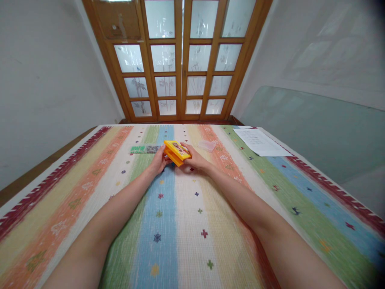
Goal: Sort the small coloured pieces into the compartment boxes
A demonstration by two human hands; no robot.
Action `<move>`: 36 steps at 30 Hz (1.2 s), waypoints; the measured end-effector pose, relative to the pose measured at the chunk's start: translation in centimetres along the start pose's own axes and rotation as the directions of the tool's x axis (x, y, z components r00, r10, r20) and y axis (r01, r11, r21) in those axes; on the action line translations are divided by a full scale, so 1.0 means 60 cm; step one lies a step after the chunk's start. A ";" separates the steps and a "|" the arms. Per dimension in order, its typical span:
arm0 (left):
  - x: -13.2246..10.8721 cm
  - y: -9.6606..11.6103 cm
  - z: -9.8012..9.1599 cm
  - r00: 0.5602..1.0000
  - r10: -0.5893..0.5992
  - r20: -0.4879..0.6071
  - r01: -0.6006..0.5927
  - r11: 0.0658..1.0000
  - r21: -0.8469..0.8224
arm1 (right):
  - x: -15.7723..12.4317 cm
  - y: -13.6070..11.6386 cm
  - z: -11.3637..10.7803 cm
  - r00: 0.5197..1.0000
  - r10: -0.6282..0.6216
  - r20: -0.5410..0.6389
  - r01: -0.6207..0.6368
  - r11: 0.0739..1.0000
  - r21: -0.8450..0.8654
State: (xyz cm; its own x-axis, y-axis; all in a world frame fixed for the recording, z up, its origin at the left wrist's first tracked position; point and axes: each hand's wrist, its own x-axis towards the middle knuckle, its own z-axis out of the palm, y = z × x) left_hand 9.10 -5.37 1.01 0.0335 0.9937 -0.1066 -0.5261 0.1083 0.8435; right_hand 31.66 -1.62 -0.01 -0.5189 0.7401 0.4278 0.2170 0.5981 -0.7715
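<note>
A yellow-orange box [178, 150] with a printed picture on its upper face is tilted above the middle of the table, and a gap shows between its upper and lower parts. My left hand [159, 160] grips its left side, fingers wrapped at the edge. On the right side, my right hand [195, 155] holds it with fingers over the top. Just left of the box lies a clear case [137, 149] with green pieces in one part and dark pieces in the other. What is inside the box cannot be seen.
A translucent pinkish tray [207, 145] lies right of the box. White printed sheets [260, 142] are at the back right of the table, which has a striped cloth [161, 249]. Beyond the far edge stand wood-framed glass doors [182, 60]; walls flank both sides.
</note>
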 end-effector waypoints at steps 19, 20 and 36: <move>0.007 0.004 0.003 0.974 0.159 -0.161 -0.142 0.984 0.111 | -0.001 -0.022 0.008 0.953 0.050 -0.299 -0.079 0.993 -0.083; 0.007 0.006 0.003 0.968 0.177 -0.179 -0.156 0.980 0.125 | -0.001 -0.025 0.006 0.948 0.019 -0.317 -0.064 0.989 -0.133; 0.011 -0.002 -0.005 0.982 0.163 -0.094 -0.149 0.979 0.139 | -0.016 -0.047 0.007 0.985 -0.119 -0.126 0.024 0.814 -0.580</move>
State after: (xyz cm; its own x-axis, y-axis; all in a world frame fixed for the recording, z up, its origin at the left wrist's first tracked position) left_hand 8.91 -4.76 0.70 -0.1328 0.9910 -0.0164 -0.4019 -0.0387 0.9149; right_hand 31.17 -4.13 1.55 -0.4323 0.6965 0.5727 0.6436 0.6831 -0.3450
